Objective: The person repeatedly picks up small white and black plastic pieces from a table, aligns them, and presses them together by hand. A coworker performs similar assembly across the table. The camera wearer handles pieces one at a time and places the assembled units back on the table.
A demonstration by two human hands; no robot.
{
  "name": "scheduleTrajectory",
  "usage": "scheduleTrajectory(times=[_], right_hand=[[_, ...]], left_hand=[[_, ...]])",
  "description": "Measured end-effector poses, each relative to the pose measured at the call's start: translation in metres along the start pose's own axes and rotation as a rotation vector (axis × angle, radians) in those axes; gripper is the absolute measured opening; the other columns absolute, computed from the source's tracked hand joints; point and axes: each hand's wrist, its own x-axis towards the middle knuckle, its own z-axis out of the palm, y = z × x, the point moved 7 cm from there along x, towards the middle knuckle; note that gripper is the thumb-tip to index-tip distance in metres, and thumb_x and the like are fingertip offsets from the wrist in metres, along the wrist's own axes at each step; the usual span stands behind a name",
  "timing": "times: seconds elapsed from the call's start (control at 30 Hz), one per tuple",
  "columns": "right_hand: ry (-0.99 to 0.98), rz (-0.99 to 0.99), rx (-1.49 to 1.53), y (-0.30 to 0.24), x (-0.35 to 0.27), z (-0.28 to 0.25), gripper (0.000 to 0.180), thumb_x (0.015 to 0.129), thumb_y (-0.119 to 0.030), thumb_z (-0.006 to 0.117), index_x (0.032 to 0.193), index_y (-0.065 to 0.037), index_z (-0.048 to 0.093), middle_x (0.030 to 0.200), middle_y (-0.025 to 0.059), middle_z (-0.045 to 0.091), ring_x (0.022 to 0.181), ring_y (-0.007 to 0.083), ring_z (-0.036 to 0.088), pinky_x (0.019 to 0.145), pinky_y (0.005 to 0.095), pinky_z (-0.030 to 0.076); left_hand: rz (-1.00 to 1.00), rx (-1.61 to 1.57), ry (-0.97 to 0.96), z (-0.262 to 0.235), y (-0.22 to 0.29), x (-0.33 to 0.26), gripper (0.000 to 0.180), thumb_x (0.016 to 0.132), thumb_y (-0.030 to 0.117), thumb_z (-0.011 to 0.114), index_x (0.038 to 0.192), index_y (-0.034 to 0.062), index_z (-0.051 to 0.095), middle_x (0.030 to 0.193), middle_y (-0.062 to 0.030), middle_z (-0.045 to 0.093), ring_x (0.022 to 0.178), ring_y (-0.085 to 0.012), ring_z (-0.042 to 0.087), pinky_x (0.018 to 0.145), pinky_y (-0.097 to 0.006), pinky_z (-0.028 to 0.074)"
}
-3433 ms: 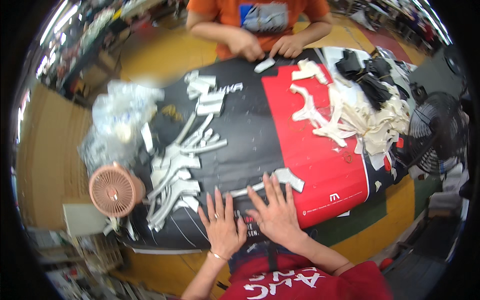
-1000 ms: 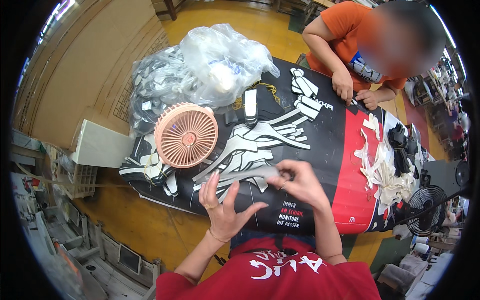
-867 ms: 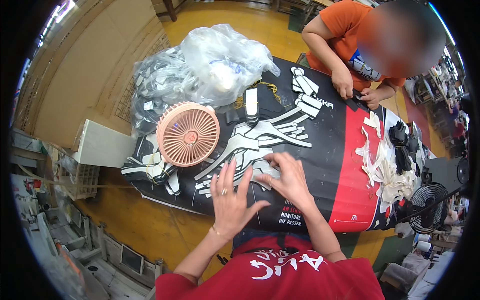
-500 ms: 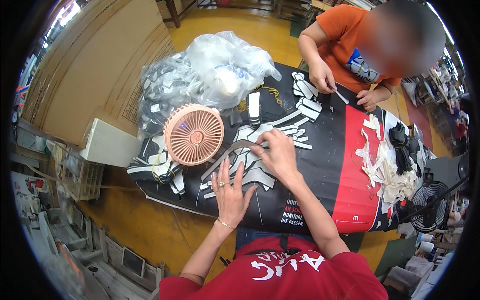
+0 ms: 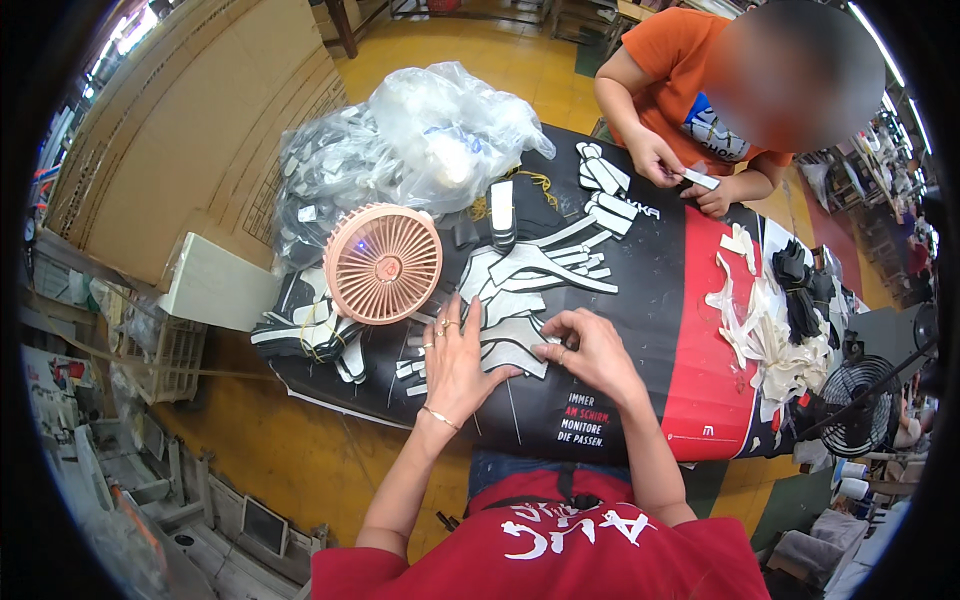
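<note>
Flat cut pieces point(image 5: 525, 265), white on top with dark edges, lie overlapping on the black part of the table cover. My left hand point(image 5: 455, 365) rests flat on the near pieces, its fingers stretched and the thumb spread to the right. Beside it, my right hand point(image 5: 595, 355) has its fingers bent, thumb and forefinger closed at the right edge of a broad white cut piece point(image 5: 515, 345). The underside of that grip is hidden. A long curved piece point(image 5: 570, 278) lies just beyond my right hand.
A pink fan point(image 5: 385, 265) stands left of my hands, a plastic bag point(image 5: 440, 130) of pieces behind it. Tied bundles point(image 5: 325, 335) lie at the left. Across the table a person in orange point(image 5: 665, 60) holds a white strip point(image 5: 700, 178). Cream scraps point(image 5: 780, 340) lie at the right.
My right hand has left a dark grey curved strip and come nearer to the broad piece. A white curved piece now lies extended to the right. My left hand has shifted slightly right.
</note>
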Motion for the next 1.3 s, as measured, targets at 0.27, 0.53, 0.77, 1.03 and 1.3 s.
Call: scheduleTrajectory(times=[0.27,0.53,0.77,1.03,1.3], right_hand=[[0.172,-0.108,-0.136,-0.006,-0.005,0.028,0.061,0.076,-0.043,0.082,0.123,-0.010,0.062,0.114,0.0124,0.062,0.111,0.0323,0.057,0.092,0.0437,0.043],[0.178,-0.088,-0.202,-0.007,-0.011,0.030,0.059,0.076,-0.042,0.083,0.121,-0.007,0.065,0.104,0.0130,0.067,0.102,0.0320,0.062,0.091,0.0426,0.042],[0.261,-0.139,-0.022,-0.009,-0.014,0.024,0.042,0.084,-0.032,0.078,0.118,-0.008,0.071,0.104,0.0100,0.068,0.101,0.0287,0.062,0.087,0.0403,0.042],[0.568,-0.307,-0.092,-0.022,-0.024,0.012,0.020,0.087,-0.016,0.075,0.104,-0.006,0.077,0.099,0.0074,0.072,0.086,0.0246,0.066,0.084,0.0365,0.043],[0.187,-0.102,0.030,-0.009,-0.025,0.031,0.036,0.087,-0.025,0.076,0.117,-0.006,0.071,0.098,0.0094,0.067,0.095,0.0254,0.060,0.088,0.0387,0.041]], left_hand=[[0.003,-0.026,0.105,-0.001,-0.001,-0.006,0.100,0.062,0.034,0.093,0.145,0.0047,0.046,0.151,-0.0234,0.039,0.132,-0.0420,0.046,0.107,-0.049,0.038],[0.078,-0.089,0.253,-0.005,-0.002,-0.009,0.075,0.061,0.029,0.094,0.126,0.0076,0.062,0.144,-0.0184,0.047,0.128,-0.0378,0.050,0.103,-0.047,0.043],[0.108,-0.240,0.268,-0.007,-0.009,-0.017,0.054,0.070,0.021,0.090,0.116,0.0028,0.067,0.141,-0.0201,0.049,0.120,-0.0384,0.054,0.099,-0.046,0.045],[0.172,-0.106,0.374,-0.014,-0.007,-0.012,0.078,0.065,0.030,0.093,0.130,0.0065,0.057,0.147,-0.0210,0.043,0.122,-0.0373,0.052,0.102,-0.047,0.041],[0.172,0.154,0.307,-0.038,0.011,-0.038,0.092,0.064,0.041,0.091,0.140,0.0077,0.052,0.152,-0.0216,0.039,0.137,-0.0358,0.041,0.108,-0.048,0.030]])
